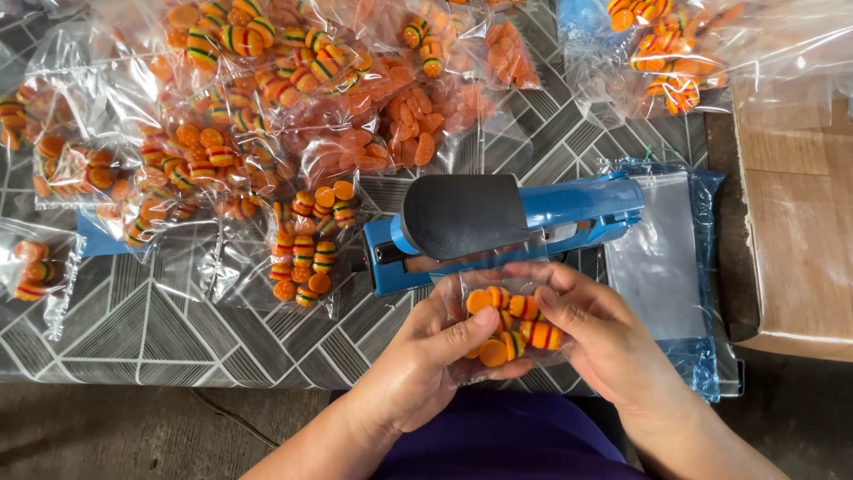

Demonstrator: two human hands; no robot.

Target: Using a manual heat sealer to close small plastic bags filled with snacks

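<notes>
While both hands pinch small clear bag of orange striped pieces just below blue sealer: left hand, right hand closed on it. Bag mouth apparently unsealed. Many filled bags piled on counter; empty bags remain.

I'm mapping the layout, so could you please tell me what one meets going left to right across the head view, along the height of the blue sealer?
Small bag of striped candies → filled candy bag → blue sealer → stack of empty clear bags → cardboard box.
</notes>
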